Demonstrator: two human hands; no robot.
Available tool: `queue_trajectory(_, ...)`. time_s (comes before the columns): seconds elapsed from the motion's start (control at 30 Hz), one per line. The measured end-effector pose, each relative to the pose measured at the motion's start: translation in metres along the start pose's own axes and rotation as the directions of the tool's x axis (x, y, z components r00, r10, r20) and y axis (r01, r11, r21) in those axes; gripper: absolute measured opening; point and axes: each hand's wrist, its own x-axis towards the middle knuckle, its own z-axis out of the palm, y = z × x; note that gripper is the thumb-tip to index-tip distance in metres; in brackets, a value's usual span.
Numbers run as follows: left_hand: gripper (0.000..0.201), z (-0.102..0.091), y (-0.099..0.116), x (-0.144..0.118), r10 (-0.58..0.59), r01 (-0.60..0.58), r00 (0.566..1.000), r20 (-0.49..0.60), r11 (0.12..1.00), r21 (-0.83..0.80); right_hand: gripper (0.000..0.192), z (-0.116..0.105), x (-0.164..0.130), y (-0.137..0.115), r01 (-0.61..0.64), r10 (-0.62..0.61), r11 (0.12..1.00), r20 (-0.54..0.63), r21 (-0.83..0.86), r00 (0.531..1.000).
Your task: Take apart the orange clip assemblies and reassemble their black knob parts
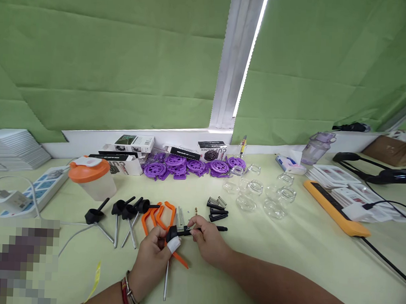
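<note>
Pale green bench (286, 245); left hand (153, 257) is pinching a black fitting (172, 233), right hand (207, 239) is pinching its rod (189, 231); keeping both aligned should help.

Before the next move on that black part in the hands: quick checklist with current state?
1. Left hand grips the black part: ok.
2. Right hand pinches its thin end: ok.
3. Metal rod hangs below the left hand, over the table: ok.
4. Orange clips lie close under the hands, could snag: not ok.
5. Springs and black pins nearby: ok.
6. Parts fully seated: cannot tell.
</note>
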Motion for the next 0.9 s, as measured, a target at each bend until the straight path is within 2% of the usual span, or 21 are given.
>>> queue_trajectory(0.27,0.031,-0.001,-0.0059,0.0007,0.019,-0.019,1.0,-0.007,1.0,0.012,0.013,-0.0004,-0.0002,-0.0004,-0.006,0.006,1.0,-0.017,-0.002,1.0)
queue_trajectory(0.73,0.035,-0.0003,-0.0036,0.0009,-0.04,0.04,0.999,0.009,0.999,0.006,0.015,-0.0006,0.0007,-0.0011,-0.037,0.037,0.999,-0.01,0.009,0.999)
queue_trajectory(0.9,0.032,-0.0006,-0.0074,0.0014,-0.013,0.012,1.0,0.004,1.0,0.016,0.015,-0.0003,0.0006,-0.0004,-0.029,0.03,0.999,-0.013,0.019,0.999)
